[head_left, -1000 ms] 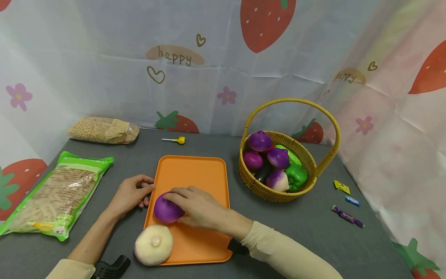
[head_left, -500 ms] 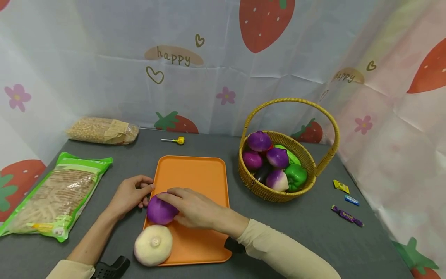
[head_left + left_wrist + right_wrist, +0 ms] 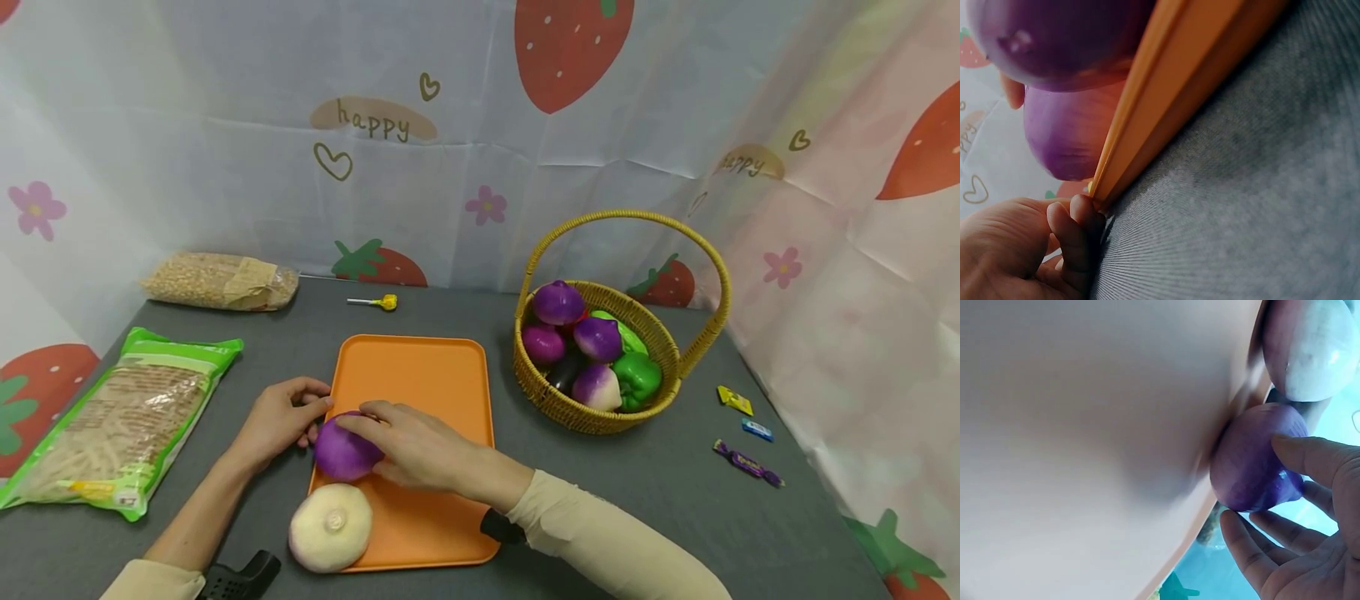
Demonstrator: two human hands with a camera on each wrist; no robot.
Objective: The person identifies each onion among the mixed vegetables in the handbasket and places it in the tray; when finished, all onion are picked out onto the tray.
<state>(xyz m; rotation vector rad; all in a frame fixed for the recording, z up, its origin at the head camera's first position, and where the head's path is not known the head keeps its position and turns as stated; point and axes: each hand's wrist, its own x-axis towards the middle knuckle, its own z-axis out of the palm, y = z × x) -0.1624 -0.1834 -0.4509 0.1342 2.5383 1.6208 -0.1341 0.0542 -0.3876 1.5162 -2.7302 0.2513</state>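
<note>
My right hand (image 3: 423, 446) holds a purple turnip (image 3: 345, 450) on the left side of the orange tray (image 3: 412, 375). In the right wrist view the thumb and fingers lie around this turnip (image 3: 1254, 456). Just nearer to me, a second turnip (image 3: 331, 528) sits with its white side up, partly over the tray's left edge. My left hand (image 3: 281, 421) is at the tray's left rim. Its thumb and curled fingers (image 3: 1072, 234) pinch the rim in the left wrist view.
Right of the tray stands a wicker basket (image 3: 551, 408) of vegetables, with a tall handle. Several wrapped candies (image 3: 746, 465) lie at far right. On the left are a green-edged bag (image 3: 135, 417) and a grain bag (image 3: 221, 282). A lollipop (image 3: 386, 302) lies behind the tray.
My right hand has shifted the purple turnip slightly left, to the tray's left rim, mostly in the first half second. My left hand and the white-topped turnip have stayed in place.
</note>
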